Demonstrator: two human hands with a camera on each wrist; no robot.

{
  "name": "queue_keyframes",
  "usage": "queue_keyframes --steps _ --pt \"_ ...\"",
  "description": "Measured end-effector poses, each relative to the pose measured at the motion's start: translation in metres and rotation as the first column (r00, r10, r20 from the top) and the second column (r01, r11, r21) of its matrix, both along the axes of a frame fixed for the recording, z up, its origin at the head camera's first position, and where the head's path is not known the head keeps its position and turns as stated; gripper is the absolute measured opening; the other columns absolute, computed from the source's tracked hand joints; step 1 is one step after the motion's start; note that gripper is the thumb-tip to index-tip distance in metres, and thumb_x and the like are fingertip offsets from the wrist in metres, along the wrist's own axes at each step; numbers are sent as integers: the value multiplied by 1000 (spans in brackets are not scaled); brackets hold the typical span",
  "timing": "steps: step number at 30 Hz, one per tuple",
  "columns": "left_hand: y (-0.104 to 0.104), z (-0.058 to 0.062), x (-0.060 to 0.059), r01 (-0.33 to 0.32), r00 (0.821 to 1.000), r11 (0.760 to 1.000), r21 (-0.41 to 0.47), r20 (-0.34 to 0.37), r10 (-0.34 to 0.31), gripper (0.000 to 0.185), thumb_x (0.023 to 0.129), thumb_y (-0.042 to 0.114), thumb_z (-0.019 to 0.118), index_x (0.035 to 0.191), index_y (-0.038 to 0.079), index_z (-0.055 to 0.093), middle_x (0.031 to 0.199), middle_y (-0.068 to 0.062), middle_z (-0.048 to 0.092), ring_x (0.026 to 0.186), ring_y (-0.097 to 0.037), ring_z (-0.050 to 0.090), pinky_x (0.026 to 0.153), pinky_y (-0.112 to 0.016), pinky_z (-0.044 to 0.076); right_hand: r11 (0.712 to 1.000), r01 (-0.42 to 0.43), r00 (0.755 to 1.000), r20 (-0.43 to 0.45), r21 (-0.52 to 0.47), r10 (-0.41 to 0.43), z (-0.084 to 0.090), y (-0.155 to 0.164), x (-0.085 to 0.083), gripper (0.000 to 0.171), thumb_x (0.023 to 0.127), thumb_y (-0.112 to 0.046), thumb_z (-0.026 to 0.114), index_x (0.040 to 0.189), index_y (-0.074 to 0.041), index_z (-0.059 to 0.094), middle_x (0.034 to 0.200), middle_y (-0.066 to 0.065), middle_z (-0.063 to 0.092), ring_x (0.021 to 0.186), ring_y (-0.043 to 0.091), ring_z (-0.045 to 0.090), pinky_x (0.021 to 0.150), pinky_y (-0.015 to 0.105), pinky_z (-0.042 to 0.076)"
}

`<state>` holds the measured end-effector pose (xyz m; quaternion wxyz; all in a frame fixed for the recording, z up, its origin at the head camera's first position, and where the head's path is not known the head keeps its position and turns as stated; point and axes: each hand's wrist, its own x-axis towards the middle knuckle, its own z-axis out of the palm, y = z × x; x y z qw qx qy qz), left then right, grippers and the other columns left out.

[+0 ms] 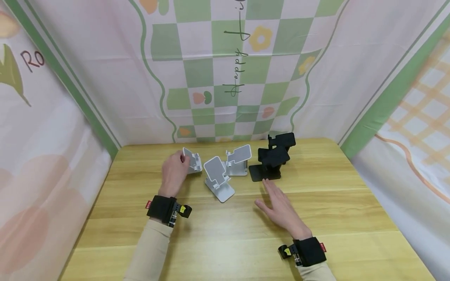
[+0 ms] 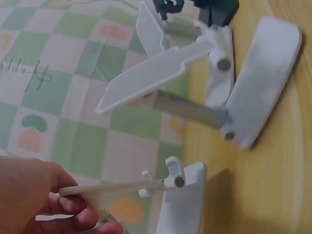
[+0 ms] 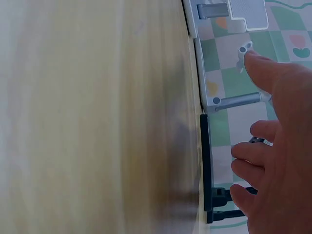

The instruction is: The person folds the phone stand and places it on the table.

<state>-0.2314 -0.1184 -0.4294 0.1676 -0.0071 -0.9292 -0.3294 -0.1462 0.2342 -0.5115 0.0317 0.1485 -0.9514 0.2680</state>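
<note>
My left hand point(image 1: 174, 171) pinches the top edge of a white phone stand point(image 1: 192, 160) at the left of the group; in the left wrist view, thumb and fingers grip its plate point(image 2: 114, 187) while its base point(image 2: 184, 202) appears to rest on the table. Just right of it, another white phone stand point(image 1: 215, 171) stands at an angle, with a third white one point(image 1: 240, 154) behind. My right hand point(image 1: 281, 207) hovers with fingers extended and parted, holding nothing. Its fingertips come close to the base of a black phone stand point(image 1: 260, 173); whether they touch is unclear.
Another black phone stand point(image 1: 285, 139) stands behind the nearer one, partly overlapped by it. The wooden table point(image 1: 225, 242) ends at a patterned cloth point(image 1: 232, 70) hanging along its back edge. Cloth walls rise on both sides.
</note>
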Motion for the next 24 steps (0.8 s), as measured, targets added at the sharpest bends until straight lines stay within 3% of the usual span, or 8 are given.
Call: queue_keyframes --steps 6,10,16,20,24 --pt "-9 12 9 -70 976 974 -217 -219 21 20 98 12 65 90 -6 69 81 -20 68 55 -28 58 46 -38 45 998 -51 999 14 -24 52 2 -7 0 80 103 -42 62 160 2 28 165 25 30 152 45 28 120 65 25" --pt "-14 18 14 -74 958 964 -254 -287 -2 20 98 16 67 95 -4 71 91 -21 71 58 -32 63 47 -42 49 995 -89 996 25 -53 90 13 -15 -2 78 103 -41 62 161 0 29 166 23 30 152 44 29 121 63 27" --pt "-15 19 19 64 936 995 -75 -343 -86 17 99 12 65 94 -4 67 90 -22 72 70 -36 69 56 -47 56 983 -128 991 29 -129 133 29 -27 -2 75 104 -40 61 162 -4 29 166 20 32 150 43 34 120 62 30" --pt "-14 18 22 147 924 987 59 -364 -116 17 101 12 62 98 -5 65 89 -23 72 76 -37 71 61 -49 59 972 -131 990 33 -193 140 36 -35 -2 70 105 -39 59 161 -6 33 164 19 36 148 41 38 119 60 32" --pt "-12 20 25 192 915 971 141 -383 -125 18 103 11 61 102 -7 64 91 -24 71 77 -37 71 61 -48 61 952 -134 988 36 -274 149 40 -43 -3 63 106 -37 58 158 -6 39 159 18 44 143 39 45 115 60 38"
